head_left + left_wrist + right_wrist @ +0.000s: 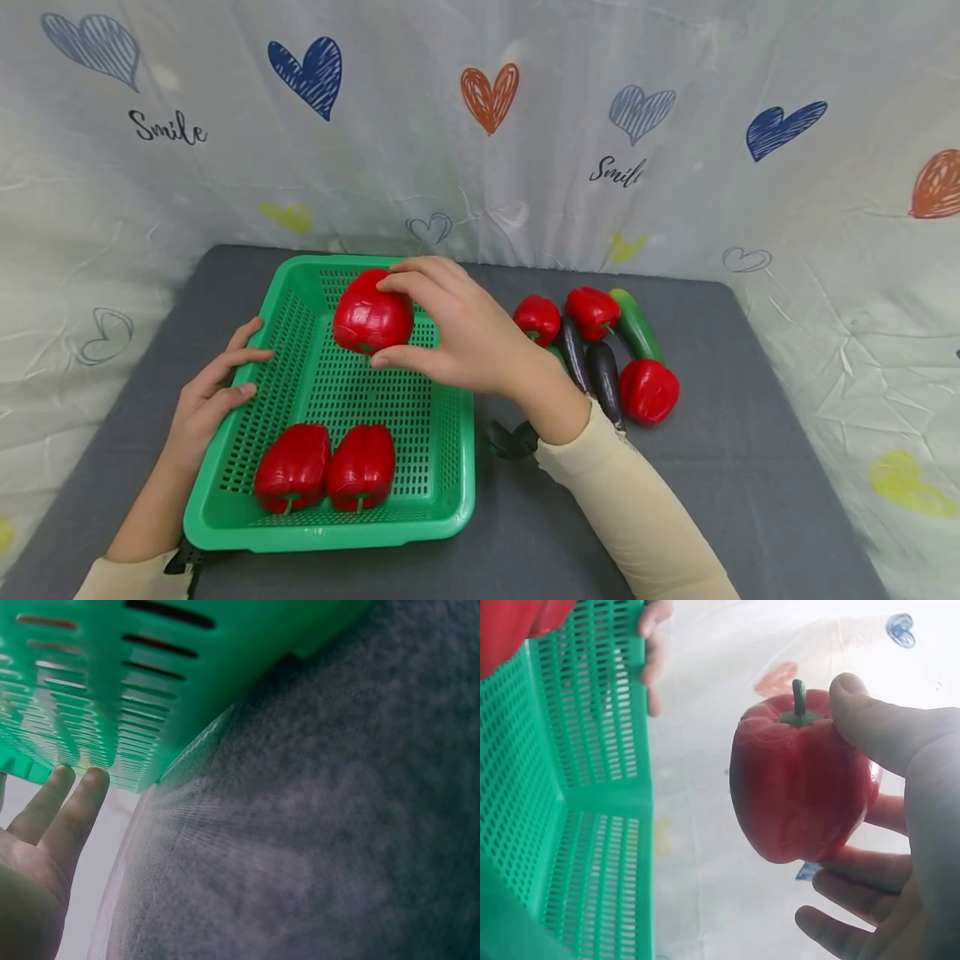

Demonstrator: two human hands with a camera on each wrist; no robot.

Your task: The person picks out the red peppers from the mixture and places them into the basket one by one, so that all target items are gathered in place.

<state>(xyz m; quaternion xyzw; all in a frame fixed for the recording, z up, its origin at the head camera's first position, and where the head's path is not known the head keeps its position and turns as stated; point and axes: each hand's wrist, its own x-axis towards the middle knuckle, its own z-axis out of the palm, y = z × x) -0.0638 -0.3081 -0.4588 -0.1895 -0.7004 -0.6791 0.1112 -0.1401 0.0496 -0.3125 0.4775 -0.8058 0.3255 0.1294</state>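
Note:
My right hand [457,325] holds a red bell pepper [372,312] between thumb and fingers above the back part of a green plastic basket [442,527]. In the right wrist view the pepper [802,780] shows its green stem, with the thumb near the top and fingers behind and below. My left hand [213,396] grips the basket's left rim, thumb and fingertips over the edge. Two of its fingers [75,817] lie against the outer wall in the left wrist view. Two more red bell peppers, one left [292,468] and one right [362,468], lie in the basket's near end.
Right of the basket lie several red bell peppers [649,392], dark eggplants [603,375] and a green cucumber [637,325], close together on the grey cloth [720,500]. A white curtain with printed hearts [555,217] hangs behind the table.

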